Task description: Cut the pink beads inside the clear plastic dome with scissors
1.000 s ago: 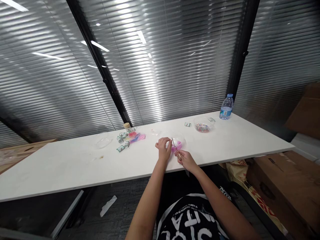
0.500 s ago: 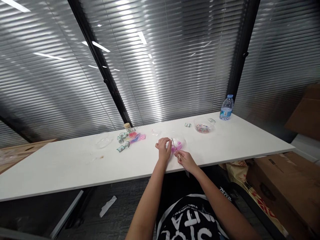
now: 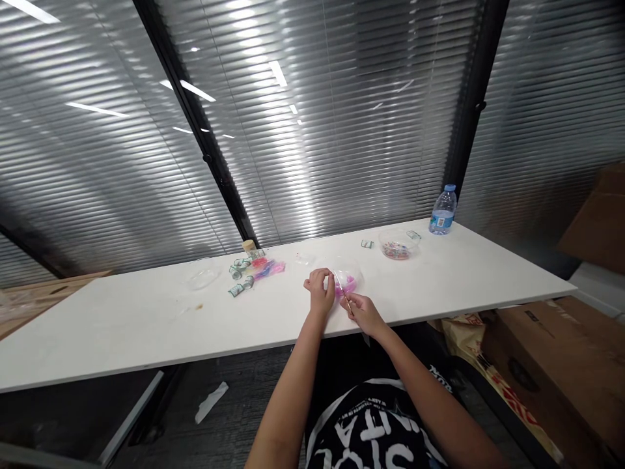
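Observation:
My right hand (image 3: 362,312) grips a thin, straight, shiny tool (image 3: 347,304), which looks like tweezers. Its tip points up and away, toward my left hand (image 3: 321,286). The left fingers are curled together in a pinch just left of that tip; whatever they hold is too small to make out. Directly behind both hands stands a clear plastic bowl (image 3: 355,266) with bright pink material (image 3: 349,284) in it. My hands partly cover the bowl's near side.
Left on the white table (image 3: 122,319) lie several green-and-white wrappers (image 3: 236,290), coloured packets (image 3: 263,268) and a clear lid (image 3: 202,279). A wooden-topped jar (image 3: 249,247) stands behind. Rightward are a clear bowl of colourful bits (image 3: 398,251) and a water bottle (image 3: 442,212).
The tool in my right hand has tilted slightly at its tip. My left hand holds nearly the same pose and place.

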The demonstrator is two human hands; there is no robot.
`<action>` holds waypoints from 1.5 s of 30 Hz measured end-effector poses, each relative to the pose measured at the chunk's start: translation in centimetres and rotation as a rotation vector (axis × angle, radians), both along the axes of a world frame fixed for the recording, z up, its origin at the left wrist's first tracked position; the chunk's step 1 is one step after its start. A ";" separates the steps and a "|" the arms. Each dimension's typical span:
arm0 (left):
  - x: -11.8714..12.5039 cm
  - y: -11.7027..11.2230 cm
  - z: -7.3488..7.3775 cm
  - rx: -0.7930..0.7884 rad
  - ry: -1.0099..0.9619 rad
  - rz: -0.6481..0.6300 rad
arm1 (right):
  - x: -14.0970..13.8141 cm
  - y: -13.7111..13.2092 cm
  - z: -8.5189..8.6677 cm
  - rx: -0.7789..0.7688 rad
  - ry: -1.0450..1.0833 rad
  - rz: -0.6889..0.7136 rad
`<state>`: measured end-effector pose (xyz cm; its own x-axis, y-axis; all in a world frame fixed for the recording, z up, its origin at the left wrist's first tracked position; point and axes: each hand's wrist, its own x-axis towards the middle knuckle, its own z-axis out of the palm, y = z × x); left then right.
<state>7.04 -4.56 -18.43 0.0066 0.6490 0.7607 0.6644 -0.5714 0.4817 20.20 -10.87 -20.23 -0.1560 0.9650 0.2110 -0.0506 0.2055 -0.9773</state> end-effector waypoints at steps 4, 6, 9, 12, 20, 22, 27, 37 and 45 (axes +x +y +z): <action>0.0 0.0 0.0 -0.011 -0.004 0.002 | 0.0 -0.4 0.6 0.012 -0.035 -0.013; 0.0 0.0 0.0 -0.017 -0.003 0.004 | 0.0 -0.5 0.7 0.014 -0.039 -0.013; 0.0 0.0 0.0 -0.024 -0.004 0.004 | 0.0 -0.4 0.6 0.025 -0.051 -0.013; 0.0 0.0 0.0 -0.028 -0.007 0.003 | 0.1 -0.3 0.4 0.032 -0.065 -0.016; -0.1 0.0 0.0 -0.050 -0.006 -0.012 | 0.0 0.1 -0.2 0.020 -0.002 0.012; -0.2 0.0 0.0 -0.057 -0.008 -0.014 | 0.0 0.1 -0.3 0.009 0.005 0.018; -0.3 -0.2 -0.1 -0.073 -0.006 -0.021 | 0.0 0.1 -0.2 -0.011 0.013 0.017; -0.3 -0.1 -0.1 -0.073 -0.020 -0.017 | 0.0 0.1 -0.3 -0.009 0.016 0.014; -0.2 -0.1 0.0 -0.086 -0.027 -0.014 | 0.1 0.0 -0.2 -0.011 0.007 0.010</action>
